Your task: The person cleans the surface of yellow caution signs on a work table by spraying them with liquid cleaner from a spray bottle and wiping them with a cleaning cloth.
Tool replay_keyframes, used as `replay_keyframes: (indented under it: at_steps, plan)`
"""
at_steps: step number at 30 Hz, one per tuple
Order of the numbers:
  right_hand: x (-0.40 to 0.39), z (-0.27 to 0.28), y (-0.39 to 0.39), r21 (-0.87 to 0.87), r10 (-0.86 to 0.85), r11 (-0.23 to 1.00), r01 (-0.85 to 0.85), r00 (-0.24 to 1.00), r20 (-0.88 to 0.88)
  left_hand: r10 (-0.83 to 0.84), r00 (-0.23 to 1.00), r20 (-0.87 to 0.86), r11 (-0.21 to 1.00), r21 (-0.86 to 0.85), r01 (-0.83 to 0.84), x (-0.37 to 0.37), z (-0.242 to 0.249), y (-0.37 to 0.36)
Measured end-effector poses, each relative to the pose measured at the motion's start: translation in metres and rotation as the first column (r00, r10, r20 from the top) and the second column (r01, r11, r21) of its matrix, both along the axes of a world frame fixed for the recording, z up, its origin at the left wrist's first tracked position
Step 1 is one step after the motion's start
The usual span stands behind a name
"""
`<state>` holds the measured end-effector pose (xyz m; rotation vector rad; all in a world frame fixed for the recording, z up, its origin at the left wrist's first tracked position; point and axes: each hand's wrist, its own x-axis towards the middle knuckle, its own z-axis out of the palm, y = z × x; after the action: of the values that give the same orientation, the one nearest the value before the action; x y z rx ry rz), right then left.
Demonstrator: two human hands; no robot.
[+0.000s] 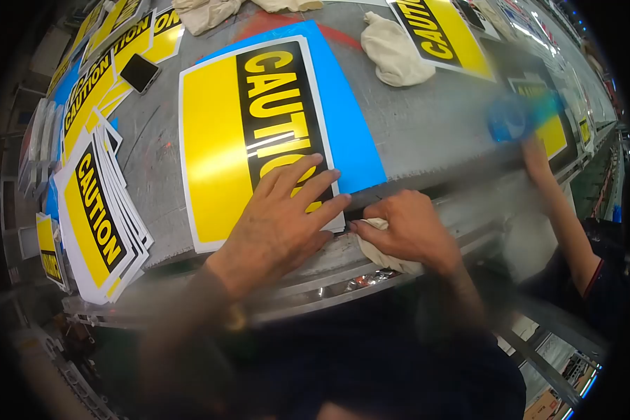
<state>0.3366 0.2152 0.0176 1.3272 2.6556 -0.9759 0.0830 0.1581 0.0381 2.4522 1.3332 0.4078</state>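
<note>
A yellow and black CAUTION sign point(213, 140) lies on the grey metal table, with a bright blue sheet point(350, 133) showing out from under its far and right edges. My left hand point(276, 213) rests on the sign near its front right corner, fingers spread over the black band. Close by that same corner, my right hand point(416, 227) is curled round a white cloth point(381, 255), its thumb pointing at the sign's edge. Part of the cloth hangs out below the hand, near the table's front edge.
Stacked CAUTION signs point(94, 217) fan out at the left, with more behind and a black phone point(140, 73) beside them. Another cloth point(392, 52) lies at the back by a further sign point(444, 35). At right, a co-worker's arm point(563, 217) reaches toward a blurred blue object point(511, 119).
</note>
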Motion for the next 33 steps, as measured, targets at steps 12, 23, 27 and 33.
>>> replay_keyframes:
  at_steps: [12, 23, 27, 33]
  plan:
    - [0.0, -0.005, 0.02, -0.197, 0.068, 0.979, -0.06, 0.997, 0.036, 0.047, 0.999, -0.026, 0.998, -0.048, -0.048, 0.011, -0.018, 0.008]
    - [-0.011, 0.002, 0.039, -0.376, 0.231, 0.914, -0.153, 0.957, 0.174, 0.043, 0.999, 0.015, 0.999, 0.003, -0.043, 0.004, -0.03, 0.005]
    - [-0.011, 0.0, 0.04, -0.376, 0.23, 0.913, -0.159, 0.961, 0.151, 0.052, 0.997, 0.056, 0.999, 0.004, -0.053, 0.001, -0.04, 0.002]
    - [-0.012, 0.001, 0.042, -0.396, 0.242, 0.904, -0.161, 0.957, 0.162, 0.042, 0.996, 0.08, 0.999, 0.015, -0.044, 0.002, -0.043, -0.002]
